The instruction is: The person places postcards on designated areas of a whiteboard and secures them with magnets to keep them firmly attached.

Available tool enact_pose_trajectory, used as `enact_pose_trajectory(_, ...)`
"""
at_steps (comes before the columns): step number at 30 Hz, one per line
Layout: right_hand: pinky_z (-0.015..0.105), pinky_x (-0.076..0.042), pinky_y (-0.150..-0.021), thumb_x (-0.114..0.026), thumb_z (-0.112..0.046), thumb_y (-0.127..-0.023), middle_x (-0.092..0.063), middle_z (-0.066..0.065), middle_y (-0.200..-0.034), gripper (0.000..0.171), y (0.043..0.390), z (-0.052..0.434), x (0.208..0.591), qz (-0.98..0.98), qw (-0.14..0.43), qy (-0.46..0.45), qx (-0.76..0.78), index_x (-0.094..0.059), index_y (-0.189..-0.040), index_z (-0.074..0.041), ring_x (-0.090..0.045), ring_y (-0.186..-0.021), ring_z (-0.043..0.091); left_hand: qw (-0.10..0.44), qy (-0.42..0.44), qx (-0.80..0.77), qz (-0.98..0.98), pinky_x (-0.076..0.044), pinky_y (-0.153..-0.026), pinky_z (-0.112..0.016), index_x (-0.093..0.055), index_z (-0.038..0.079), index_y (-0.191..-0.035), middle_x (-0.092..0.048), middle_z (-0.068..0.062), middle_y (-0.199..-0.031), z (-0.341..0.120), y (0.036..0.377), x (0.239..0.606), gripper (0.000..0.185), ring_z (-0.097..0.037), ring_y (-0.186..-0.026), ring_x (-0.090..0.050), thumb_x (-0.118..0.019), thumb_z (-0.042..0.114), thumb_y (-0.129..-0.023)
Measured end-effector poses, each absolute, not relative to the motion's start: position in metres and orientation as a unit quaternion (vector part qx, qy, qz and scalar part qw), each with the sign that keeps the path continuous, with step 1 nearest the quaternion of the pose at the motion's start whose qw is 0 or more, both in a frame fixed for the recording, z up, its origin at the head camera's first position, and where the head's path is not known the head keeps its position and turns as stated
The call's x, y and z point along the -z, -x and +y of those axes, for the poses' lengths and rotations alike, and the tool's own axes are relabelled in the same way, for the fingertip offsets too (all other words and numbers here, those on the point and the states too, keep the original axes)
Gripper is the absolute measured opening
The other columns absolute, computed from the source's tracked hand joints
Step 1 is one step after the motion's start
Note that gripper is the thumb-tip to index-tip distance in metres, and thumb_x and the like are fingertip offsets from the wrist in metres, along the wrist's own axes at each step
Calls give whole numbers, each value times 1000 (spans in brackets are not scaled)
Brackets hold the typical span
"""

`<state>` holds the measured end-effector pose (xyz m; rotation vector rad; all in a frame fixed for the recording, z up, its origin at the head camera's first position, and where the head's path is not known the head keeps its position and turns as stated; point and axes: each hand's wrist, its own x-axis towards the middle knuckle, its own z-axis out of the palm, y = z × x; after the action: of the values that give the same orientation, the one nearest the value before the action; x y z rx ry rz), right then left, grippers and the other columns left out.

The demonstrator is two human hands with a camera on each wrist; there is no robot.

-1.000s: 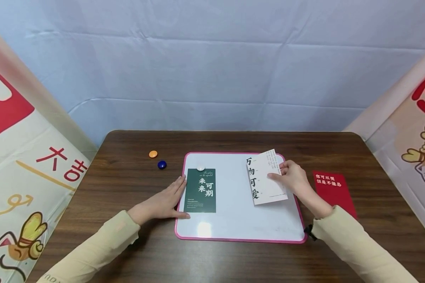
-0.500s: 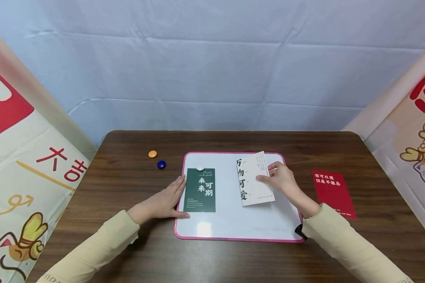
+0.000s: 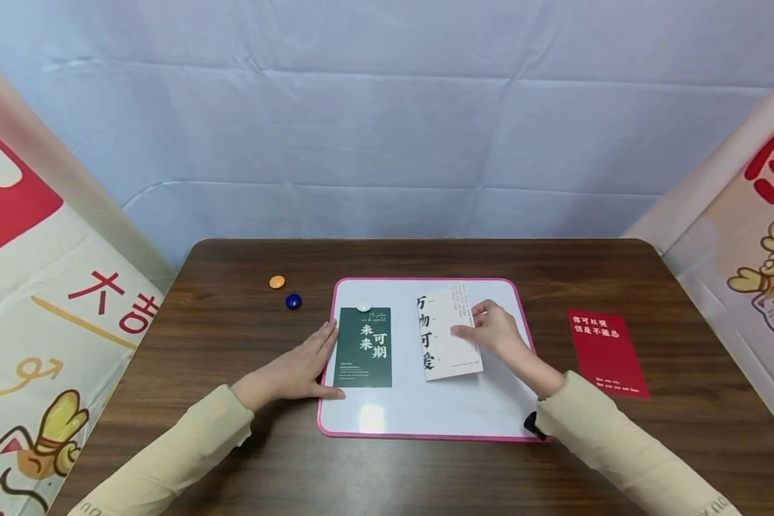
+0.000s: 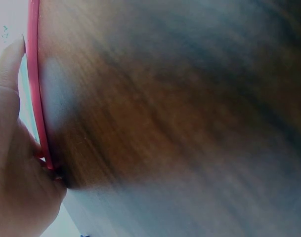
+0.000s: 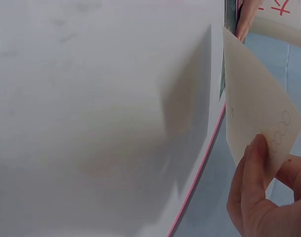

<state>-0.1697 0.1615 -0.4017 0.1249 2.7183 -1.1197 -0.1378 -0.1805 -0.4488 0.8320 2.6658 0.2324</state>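
Green card (image 3: 364,371) by the board's (image 3: 451,412) left edge reads 未来可期, white card (image 3: 451,344) over the board's middle 万物可爱, red card (image 3: 606,358) between board and table's (image 3: 426,476) right edge 你可以哭 但是不能怂, banner (image 3: 58,322) past the table's left edge 大吉, smaller print too fine.

The right hand (image 3: 493,333) carries the white card (image 3: 445,344) left across the whiteboard (image 3: 419,412), closer to the green card (image 3: 361,358) than before; the right sleeve (image 3: 619,441) now uncovers the near end of the red card (image 3: 609,358).
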Motion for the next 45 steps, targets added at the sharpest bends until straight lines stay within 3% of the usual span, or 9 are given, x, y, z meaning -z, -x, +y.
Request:
enact_pose_trajectory(37,21,-37,-51,-77,-18,-72,-56,13,-80,45,173,133,416,926,115,-39,359,-48,-97,5,-47,-64,15,167,-294,-88,937,-19,-109,-39,-6,0,-145,1,-15,-152,-181,138,448,115,-27,-139,-2,-49,76,-70)
enact_pose_trajectory(45,21,-36,-44,-77,-21,-73,-52,10,-68,48,170,133,419,934,129,-31,333,-47,-98,7,-48,-53,14,170,-293,-89,937,-19,-109,-39,-6,0,-145,1,-15,-152,-180,138,447,115,-27,-139,-1,-49,75,-70)
